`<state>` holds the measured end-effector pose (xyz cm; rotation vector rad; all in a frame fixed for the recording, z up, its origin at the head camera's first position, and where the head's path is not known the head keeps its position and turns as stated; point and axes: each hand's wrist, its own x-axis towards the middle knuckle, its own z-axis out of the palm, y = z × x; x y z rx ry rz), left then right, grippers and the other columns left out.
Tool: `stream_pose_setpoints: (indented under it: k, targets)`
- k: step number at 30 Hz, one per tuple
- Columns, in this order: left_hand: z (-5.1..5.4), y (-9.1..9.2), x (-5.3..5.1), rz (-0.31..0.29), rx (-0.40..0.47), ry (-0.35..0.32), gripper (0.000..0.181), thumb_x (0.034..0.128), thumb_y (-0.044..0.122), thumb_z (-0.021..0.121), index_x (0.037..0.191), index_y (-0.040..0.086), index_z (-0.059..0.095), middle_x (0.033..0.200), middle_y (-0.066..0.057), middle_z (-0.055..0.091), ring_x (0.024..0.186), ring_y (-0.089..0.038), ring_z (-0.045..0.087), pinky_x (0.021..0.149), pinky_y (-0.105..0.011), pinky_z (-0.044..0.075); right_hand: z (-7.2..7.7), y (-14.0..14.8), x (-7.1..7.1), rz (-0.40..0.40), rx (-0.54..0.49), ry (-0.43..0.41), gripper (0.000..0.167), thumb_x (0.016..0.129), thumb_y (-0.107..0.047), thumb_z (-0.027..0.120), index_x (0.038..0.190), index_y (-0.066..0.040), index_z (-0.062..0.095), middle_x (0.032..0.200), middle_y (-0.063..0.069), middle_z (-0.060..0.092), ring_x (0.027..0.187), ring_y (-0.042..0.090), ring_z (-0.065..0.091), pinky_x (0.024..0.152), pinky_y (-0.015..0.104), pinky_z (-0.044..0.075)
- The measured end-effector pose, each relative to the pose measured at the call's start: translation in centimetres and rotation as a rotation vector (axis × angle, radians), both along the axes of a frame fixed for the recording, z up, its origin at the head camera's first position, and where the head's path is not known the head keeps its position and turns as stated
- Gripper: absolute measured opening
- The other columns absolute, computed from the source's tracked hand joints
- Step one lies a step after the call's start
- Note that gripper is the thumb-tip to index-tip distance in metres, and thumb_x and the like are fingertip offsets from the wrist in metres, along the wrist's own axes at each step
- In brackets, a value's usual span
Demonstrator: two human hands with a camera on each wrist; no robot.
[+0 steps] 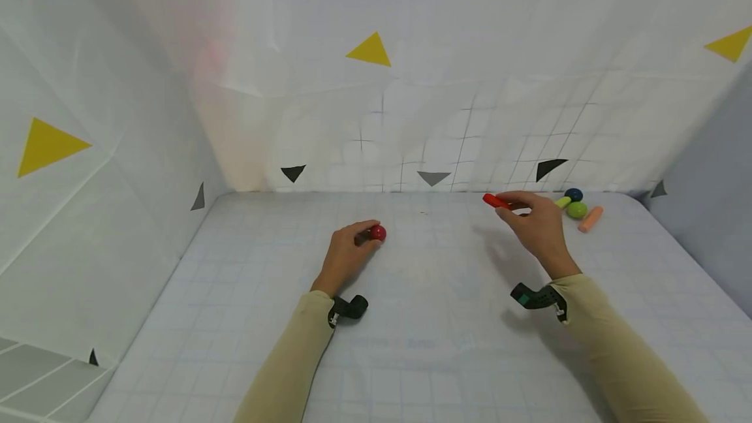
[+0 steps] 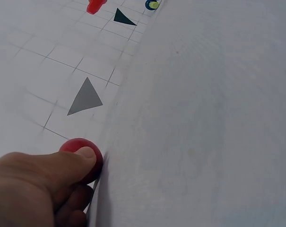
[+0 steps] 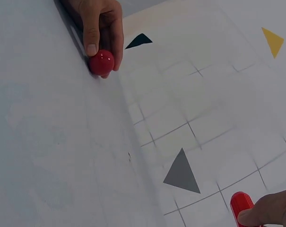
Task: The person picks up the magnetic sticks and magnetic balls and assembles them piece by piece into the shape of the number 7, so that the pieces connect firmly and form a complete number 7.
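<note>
My left hand [image 1: 346, 253] grips a glossy red ball [image 1: 378, 233] between thumb and fingers, low over the middle-left of the white table. In the left wrist view the thumb presses on the ball [image 2: 75, 144], whose lower part the hand hides. Farther right, my right hand [image 1: 538, 224] pinches a short bright-red rod [image 1: 495, 200] near its end, held up above the table and pointing left. Its rounded, ridged tip [image 3: 240, 200] shows past the thumb in the right wrist view; the fingers cover the rest.
Just beyond the right hand, at the table's back right, lie a dark blue ball [image 1: 574, 194], a green ball [image 1: 577, 210], a yellow-green stick [image 1: 563, 202] and an orange stick [image 1: 591, 219]. A white wall [image 1: 329, 116] rises along the table's back edge, with another on each side.
</note>
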<state>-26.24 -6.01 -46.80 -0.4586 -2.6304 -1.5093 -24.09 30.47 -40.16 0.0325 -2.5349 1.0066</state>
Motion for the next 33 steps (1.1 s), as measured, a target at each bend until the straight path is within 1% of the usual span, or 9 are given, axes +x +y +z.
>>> stream_pose_setpoints:
  k: [5,9,15,21,25,30,33]
  targets:
    - [0.0,0.0,0.0,0.010,0.007,-0.009,0.042,0.0960,0.013,0.077,0.137,0.016,0.070,0.129,0.000,0.069,0.118,-0.015,0.062,0.102,-0.037,0.049,-0.1,-0.8,-0.2,0.035,0.007,0.002,0.030,0.097,-0.009,0.074,0.126,-0.002,0.073,0.116,0.020,0.071,0.106,0.038,0.063,0.087,0.054,0.056]
    - [0.0,-0.1,-0.1,0.013,0.004,0.001,0.042,0.0956,0.014,0.078,0.137,0.016,0.070,0.128,0.000,0.070,0.117,-0.015,0.063,0.102,-0.037,0.049,-0.2,-1.6,-0.4,0.059,0.004,-0.001,0.029,0.097,-0.009,0.074,0.125,-0.002,0.073,0.114,0.019,0.072,0.105,0.038,0.064,0.087,0.054,0.057]
    - [-0.1,0.0,-0.1,0.012,0.006,0.010,0.042,0.0956,0.014,0.078,0.136,0.014,0.070,0.128,0.000,0.070,0.116,-0.016,0.063,0.102,-0.037,0.050,-0.4,-2.8,-0.5,0.090,-0.003,0.006,0.028,0.097,-0.009,0.075,0.124,-0.004,0.075,0.114,0.017,0.072,0.104,0.036,0.064,0.085,0.052,0.057]
    - [-0.1,0.0,0.0,0.010,0.012,-0.006,0.041,0.0955,0.015,0.078,0.136,0.015,0.070,0.127,0.001,0.071,0.117,-0.016,0.063,0.103,-0.038,0.050,-0.5,-4.4,-0.6,0.120,-0.021,0.010,0.027,0.096,-0.008,0.076,0.123,-0.003,0.075,0.115,0.016,0.072,0.103,0.034,0.064,0.084,0.051,0.058]
    - [-0.1,0.0,0.0,0.005,0.002,-0.011,0.041,0.0956,0.015,0.078,0.136,0.014,0.070,0.128,0.000,0.070,0.118,-0.016,0.063,0.103,-0.038,0.049,-0.6,-5.5,-0.8,0.150,-0.037,-0.006,0.026,0.095,-0.006,0.076,0.121,-0.004,0.076,0.115,0.015,0.072,0.103,0.034,0.064,0.084,0.051,0.058]
    - [-0.2,0.0,-0.1,0.005,-0.001,0.008,0.042,0.0955,0.015,0.078,0.137,0.014,0.070,0.128,0.000,0.070,0.118,-0.016,0.063,0.103,-0.038,0.049,-0.5,-6.4,-1.1,0.188,-0.047,0.007,0.026,0.095,-0.006,0.076,0.121,-0.004,0.076,0.113,0.015,0.073,0.102,0.034,0.065,0.082,0.050,0.058]
    - [-0.2,0.0,-0.1,0.002,0.001,0.009,0.042,0.0958,0.015,0.078,0.137,0.014,0.070,0.129,0.000,0.070,0.119,-0.016,0.062,0.103,-0.037,0.049,-0.5,-6.9,-1.2,0.203,-0.053,0.015,0.025,0.094,-0.006,0.076,0.120,-0.004,0.077,0.112,0.014,0.074,0.100,0.032,0.066,0.080,0.049,0.058]
